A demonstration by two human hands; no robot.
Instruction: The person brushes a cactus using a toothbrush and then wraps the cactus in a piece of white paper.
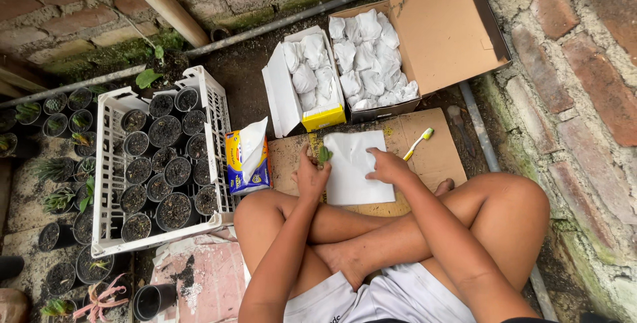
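Backyard plant nursery, brick walls (584, 64), crate (106, 164) of potted seedlings (166, 130), dirt ground

The white paper sheet (358, 167) is looking thin, soft and matt, and it is lying on a flat piece of brown cardboard (434, 154) that is looking dull and a bit rough. The white crate (106, 170) is looking like smooth hard plastic, and the tissue pack (240, 164) is shining in its glossy wrapper. The brick wall (584, 84) is looking rough and mossy.

left hand (310, 176) with green cutting (324, 155), right hand (389, 167) on white tissue (353, 170)
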